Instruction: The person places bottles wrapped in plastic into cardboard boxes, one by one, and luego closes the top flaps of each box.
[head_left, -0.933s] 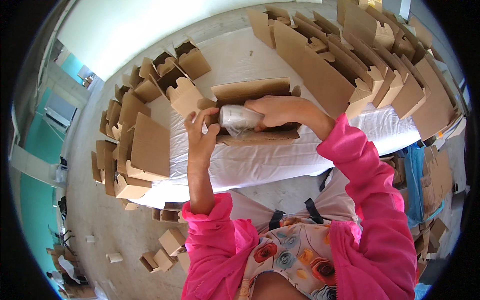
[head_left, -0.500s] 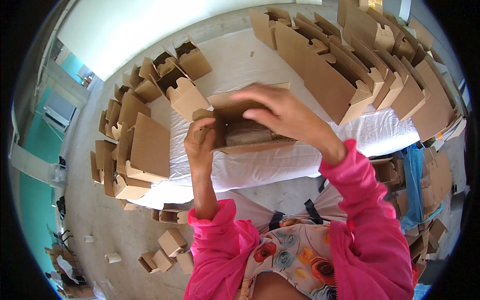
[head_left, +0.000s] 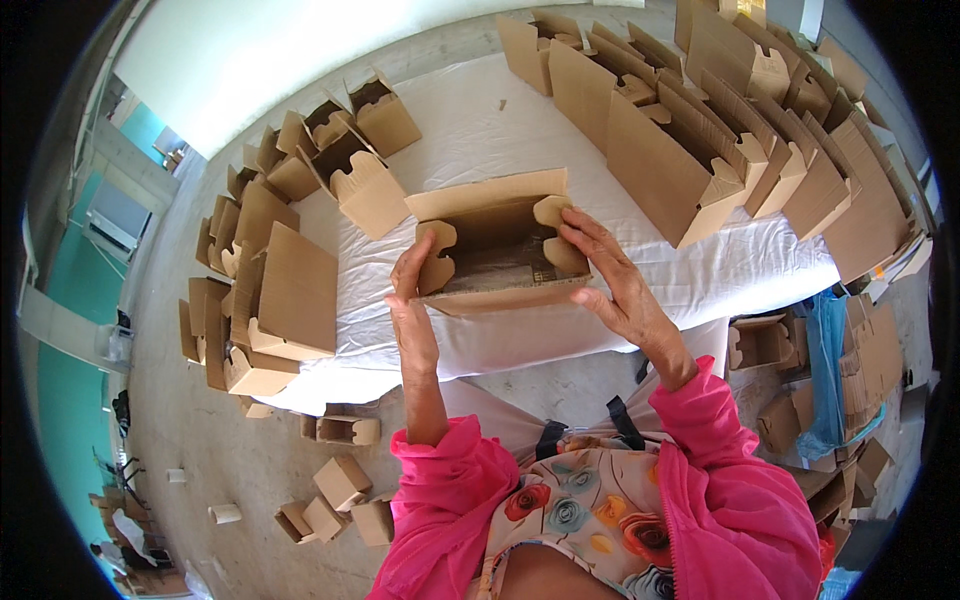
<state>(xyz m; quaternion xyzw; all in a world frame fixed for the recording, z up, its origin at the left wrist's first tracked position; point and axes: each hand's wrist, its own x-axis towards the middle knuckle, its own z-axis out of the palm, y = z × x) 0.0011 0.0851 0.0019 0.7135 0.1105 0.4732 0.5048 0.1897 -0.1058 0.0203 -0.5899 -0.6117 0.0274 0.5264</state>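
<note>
An open brown cardboard box [head_left: 500,298] sits in front of me at the near edge of the white-covered table. Its far long flap stands up, and the notched end flaps [head_left: 438,257] fold inward. Something shiny, perhaps clear tape, lies across its bottom, with a dark printed patch beside it. My left hand [head_left: 412,300] presses its fingers against the box's left end. At the opposite end, my right hand [head_left: 615,285] holds the flap and outer wall, its thumb near the front corner. The two hands grip the box between them.
Several open cardboard boxes [head_left: 372,195] line the table's left side. Larger ones [head_left: 670,165] stand in rows at the right. White cloth [head_left: 470,120] covers the table. Small boxes [head_left: 342,483] and a white roll [head_left: 225,514] lie on the floor; blue plastic [head_left: 826,370] hangs at the right.
My right hand has moved from above the box's opening to its right end. The left hand has shifted slightly along the left end. Both notched end flaps now show folded inward.
</note>
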